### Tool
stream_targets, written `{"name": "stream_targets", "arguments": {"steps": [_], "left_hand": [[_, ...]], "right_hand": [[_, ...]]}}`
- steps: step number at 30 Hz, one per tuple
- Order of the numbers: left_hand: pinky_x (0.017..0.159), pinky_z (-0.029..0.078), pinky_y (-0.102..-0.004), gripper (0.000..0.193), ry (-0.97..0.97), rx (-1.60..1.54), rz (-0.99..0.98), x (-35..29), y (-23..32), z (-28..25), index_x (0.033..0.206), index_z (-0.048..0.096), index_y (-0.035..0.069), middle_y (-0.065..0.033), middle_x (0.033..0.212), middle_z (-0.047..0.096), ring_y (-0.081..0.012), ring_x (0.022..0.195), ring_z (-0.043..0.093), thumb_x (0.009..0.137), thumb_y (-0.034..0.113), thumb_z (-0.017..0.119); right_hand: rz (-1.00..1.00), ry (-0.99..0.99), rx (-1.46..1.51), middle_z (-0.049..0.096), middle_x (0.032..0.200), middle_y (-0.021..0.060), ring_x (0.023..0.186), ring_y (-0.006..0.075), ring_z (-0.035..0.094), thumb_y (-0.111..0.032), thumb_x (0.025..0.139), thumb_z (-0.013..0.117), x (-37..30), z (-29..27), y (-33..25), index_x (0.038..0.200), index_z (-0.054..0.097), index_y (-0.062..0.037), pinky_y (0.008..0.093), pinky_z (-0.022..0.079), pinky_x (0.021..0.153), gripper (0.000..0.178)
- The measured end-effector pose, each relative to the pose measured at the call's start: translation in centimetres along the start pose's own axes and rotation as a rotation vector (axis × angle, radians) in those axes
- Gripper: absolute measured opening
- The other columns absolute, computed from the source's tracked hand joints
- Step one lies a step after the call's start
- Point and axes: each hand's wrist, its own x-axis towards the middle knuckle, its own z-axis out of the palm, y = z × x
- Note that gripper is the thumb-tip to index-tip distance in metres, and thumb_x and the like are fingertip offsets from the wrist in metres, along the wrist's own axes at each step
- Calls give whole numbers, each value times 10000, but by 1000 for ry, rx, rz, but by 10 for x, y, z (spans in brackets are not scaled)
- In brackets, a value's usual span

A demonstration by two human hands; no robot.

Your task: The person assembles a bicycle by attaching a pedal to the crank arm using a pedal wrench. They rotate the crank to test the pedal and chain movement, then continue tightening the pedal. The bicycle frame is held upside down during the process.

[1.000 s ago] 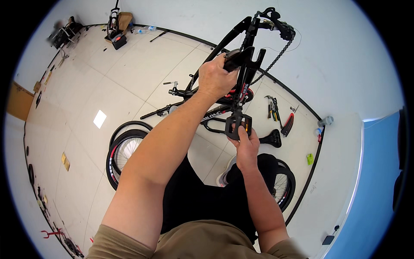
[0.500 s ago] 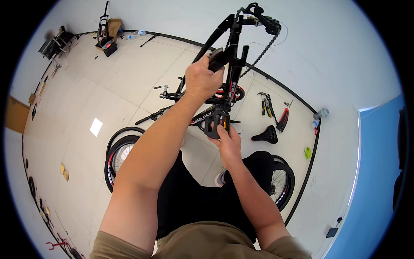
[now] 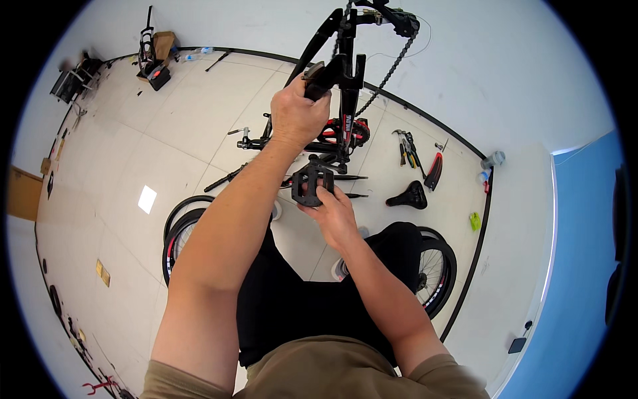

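A black bicycle frame is held up in front of me, with its chain hanging in a loop at the far end. My left hand is closed around a black tube of this frame. A black pedal with an open cage sits at the near end, beside a crank. Fingers of my right hand are closed on the pedal's right side, thumb on top. Behind the frame tube shows a red and black chainring. The left hand hides part of the frame.
On the floor to the right lie a black saddle, a hammer among hand tools, and a red and black piece. Wheels rest at my left and right. A bicycle fork stands far left.
The frame and both hands have shifted left in view. The pedal has turned, so its orange reflector no longer shows. Both hands keep their holds.
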Motion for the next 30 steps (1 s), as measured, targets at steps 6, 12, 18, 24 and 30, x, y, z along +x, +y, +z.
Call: {"name": "stream_targets", "arguments": {"steps": [6, 12, 18, 24, 30], "left_hand": [[558, 496, -331, 204, -7, 6, 2, 2, 1, 1, 871, 643, -12, -145, 661, 651, -259, 547, 618, 821, 163, 734], [552, 490, -313, 182, 17, -32, 2, 0, 0, 0, 883, 656, -1, -127, 657, 652, -235, 536, 607, 820, 151, 734], [596, 529, -392, 183, -18, -25, -77, 0, -1, 0, 926, 684, 99, -122, 691, 665, -341, 645, 652, 759, 170, 701], [596, 530, -396, 193, -49, 43, -71, 0, -2, -1, 921, 674, 86, -121, 690, 664, -344, 653, 652, 750, 167, 714], [582, 521, -391, 191, -24, 0, -82, 1, 3, -2, 936, 674, 68, -126, 697, 665, -343, 630, 648, 761, 141, 703]], "right_hand": [[64, -24, 77, 597, 1184, 116, 1108, 251, 588, -160, 1013, 483, 9, -3, 12, 1223, 527, -9, 476, 499, 955, 262], [178, 41, -15, 624, 1132, 80, 1034, 222, 599, -165, 996, 538, 11, 5, 20, 1172, 566, -34, 449, 524, 888, 221], [181, -4, 34, 626, 1100, 88, 994, 234, 612, -165, 998, 542, 21, -7, 37, 1154, 563, -21, 448, 524, 885, 214], [250, -2, 71, 628, 1087, 137, 979, 275, 622, -142, 1015, 487, 29, -11, 41, 1186, 522, 0, 446, 530, 869, 225], [328, -1, 30, 631, 1074, 136, 916, 267, 649, -157, 1003, 507, 34, -16, 41, 1142, 539, 3, 404, 560, 784, 214]]}}
